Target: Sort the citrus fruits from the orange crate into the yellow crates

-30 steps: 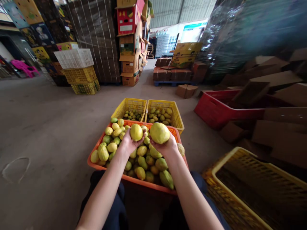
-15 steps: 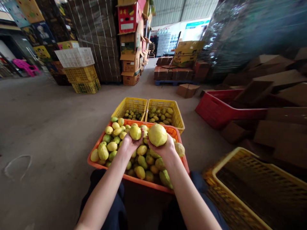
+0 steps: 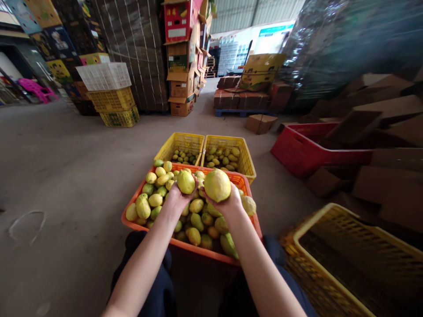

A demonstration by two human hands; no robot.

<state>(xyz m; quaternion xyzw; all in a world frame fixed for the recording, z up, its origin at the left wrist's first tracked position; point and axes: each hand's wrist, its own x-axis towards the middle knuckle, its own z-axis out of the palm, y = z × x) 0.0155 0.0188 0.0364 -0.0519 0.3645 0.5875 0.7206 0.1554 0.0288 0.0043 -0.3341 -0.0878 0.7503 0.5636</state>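
My left hand point(image 3: 180, 193) is cupped, palm up, under a small yellow-green papaya point(image 3: 186, 182). Beside it, my right hand point(image 3: 228, 200) supports a larger, rounder yellow papaya point(image 3: 217, 186) from below, fingers curled round its underside. Both fruits are held side by side, a short gap apart, above an orange crate point(image 3: 132, 226) heaped with green and yellow papayas point(image 3: 197, 222). My forearms hide part of the heap. A pale papaya point(image 3: 248, 205) lies at the crate's right edge, close to my right wrist.
Two yellow crates point(image 3: 165, 147) with smaller fruit adjoin the orange crate's far side. Another yellow crate point(image 3: 333, 211) is near my right knee. A red tub point(image 3: 291, 149) and loose cardboard lie further right. Stacked cartons point(image 3: 180, 83) and white and yellow crates point(image 3: 105, 79) stand behind.
The view has shifted slightly. Both hands still hold the same papayas, and the one in my left hand has turned or tipped a little and looks slightly larger.
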